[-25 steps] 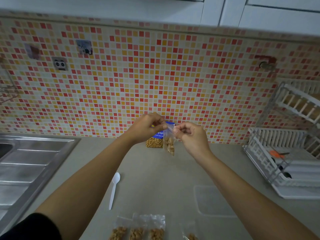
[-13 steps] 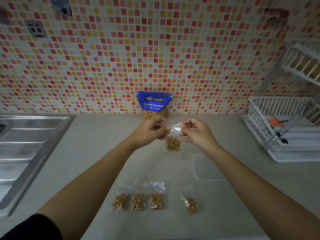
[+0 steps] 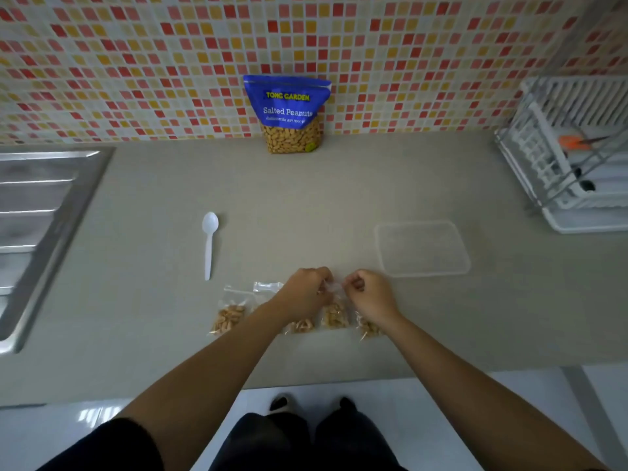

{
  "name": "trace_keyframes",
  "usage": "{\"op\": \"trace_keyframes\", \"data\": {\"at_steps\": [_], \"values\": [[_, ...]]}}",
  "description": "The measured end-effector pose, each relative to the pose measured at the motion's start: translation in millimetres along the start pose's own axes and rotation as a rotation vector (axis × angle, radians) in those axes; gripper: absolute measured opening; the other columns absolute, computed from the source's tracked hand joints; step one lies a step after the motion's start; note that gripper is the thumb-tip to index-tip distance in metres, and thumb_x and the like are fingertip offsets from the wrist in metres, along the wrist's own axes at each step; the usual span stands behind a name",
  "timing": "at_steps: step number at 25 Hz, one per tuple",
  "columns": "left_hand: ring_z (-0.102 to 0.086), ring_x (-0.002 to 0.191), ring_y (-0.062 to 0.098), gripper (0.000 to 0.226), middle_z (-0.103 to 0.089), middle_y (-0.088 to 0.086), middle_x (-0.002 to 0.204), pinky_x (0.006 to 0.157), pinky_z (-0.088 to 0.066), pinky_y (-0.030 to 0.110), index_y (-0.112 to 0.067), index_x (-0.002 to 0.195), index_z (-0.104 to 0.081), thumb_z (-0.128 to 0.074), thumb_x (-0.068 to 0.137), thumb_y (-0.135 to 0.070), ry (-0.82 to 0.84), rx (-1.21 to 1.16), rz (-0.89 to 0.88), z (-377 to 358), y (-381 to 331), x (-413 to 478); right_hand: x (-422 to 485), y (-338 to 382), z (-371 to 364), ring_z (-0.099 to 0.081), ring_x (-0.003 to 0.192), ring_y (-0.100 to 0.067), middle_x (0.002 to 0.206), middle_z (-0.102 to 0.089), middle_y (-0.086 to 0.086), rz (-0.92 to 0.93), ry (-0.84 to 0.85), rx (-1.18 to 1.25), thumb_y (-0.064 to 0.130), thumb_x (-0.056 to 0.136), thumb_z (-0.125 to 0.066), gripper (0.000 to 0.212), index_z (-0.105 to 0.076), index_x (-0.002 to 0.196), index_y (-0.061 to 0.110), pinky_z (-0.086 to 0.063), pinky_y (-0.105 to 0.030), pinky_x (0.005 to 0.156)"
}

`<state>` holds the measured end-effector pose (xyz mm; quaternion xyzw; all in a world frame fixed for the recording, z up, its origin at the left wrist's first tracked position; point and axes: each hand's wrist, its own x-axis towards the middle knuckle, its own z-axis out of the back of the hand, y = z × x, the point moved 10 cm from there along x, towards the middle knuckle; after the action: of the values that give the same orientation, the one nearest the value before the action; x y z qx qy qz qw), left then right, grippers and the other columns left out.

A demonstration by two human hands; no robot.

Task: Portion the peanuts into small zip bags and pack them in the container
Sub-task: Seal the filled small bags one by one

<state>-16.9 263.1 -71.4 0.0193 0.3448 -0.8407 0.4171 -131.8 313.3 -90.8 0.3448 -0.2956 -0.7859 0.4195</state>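
Head camera – pinches the top strip of a small zip bag [image 3: 334, 313] of peanuts with left hand [image 3: 307, 291] and right hand [image 3: 369, 294], fingers of both curled on it. Holds it low at the counter [image 3: 306, 198], in a row with the other filled bags [image 3: 229, 315]. Shows the blue peanut pouch [image 3: 288, 113] upright at the tiled wall [image 3: 136, 62], white spoon [image 3: 209, 243] on left, clear container [image 3: 423, 248] on right – apart from hands.

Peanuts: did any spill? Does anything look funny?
Nothing stands out. No loose peanuts show on the counter. The small zip bags lie in a row, the left hand and right hand pinch the top of one bag, and the blue peanut pouch stands upright.
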Motion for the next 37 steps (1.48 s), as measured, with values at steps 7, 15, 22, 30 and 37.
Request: {"op": "trace_keyframes", "data": {"at_steps": [7,15,22,30,37], "values": [[-0.039,0.124,0.022,0.044,-0.047,0.002,0.133,0.097,-0.034,0.038,-0.021,0.13,-0.049,-0.051,0.089,-0.039,-0.092,0.434,-0.032,1,-7,8,-8,7,10,-0.065,0.084,-0.026,0.092,-0.07,-0.011,0.128,-0.089,-0.175,0.013,0.084,-0.058,0.015,-0.067,0.095,0.007,-0.049,-0.03,0.075],[-0.039,0.12,0.023,0.037,-0.052,-0.002,0.126,0.094,-0.032,0.038,-0.028,0.12,-0.058,-0.05,0.089,-0.047,0.005,0.467,-0.098,-23,-36,27,-26,-53,38,-0.063,0.095,-0.026,0.1,-0.068,-0.01,-0.093,-0.106,-0.226,0.028,0.083,-0.064,0.027,-0.065,0.102,0.009,-0.044,-0.027,0.08],[-0.038,0.116,0.024,0.032,-0.052,0.001,0.119,0.09,-0.031,0.038,-0.02,0.11,-0.06,-0.054,0.086,-0.042,-0.035,0.558,-0.108,-34,-49,34,-27,-67,37,-0.062,0.077,-0.014,0.081,-0.069,-0.003,-0.168,-0.131,0.035,0.015,0.077,-0.07,0.006,-0.066,0.08,0.014,-0.04,-0.016,0.066],[-0.062,0.072,0.01,0.011,-0.066,0.001,0.079,0.066,-0.046,0.009,-0.016,0.095,-0.065,-0.065,0.084,-0.017,0.069,-0.291,-0.165,26,-68,14,-38,-22,52,-0.061,0.074,-0.016,0.077,-0.063,0.001,-0.01,-0.086,0.413,0.011,0.085,-0.063,0.015,-0.06,0.087,0.025,-0.053,-0.029,0.068],[-0.066,0.066,0.01,0.01,-0.065,0.006,0.075,0.064,-0.057,0.021,-0.014,0.091,-0.066,-0.062,0.087,-0.006,-0.218,-0.656,-0.254,187,-92,-18,-23,160,126,-0.067,0.062,-0.009,0.087,-0.067,-0.005,0.401,-0.155,0.506,0.02,0.088,-0.062,0.01,-0.062,0.086,0.03,-0.055,-0.028,0.059]]}}
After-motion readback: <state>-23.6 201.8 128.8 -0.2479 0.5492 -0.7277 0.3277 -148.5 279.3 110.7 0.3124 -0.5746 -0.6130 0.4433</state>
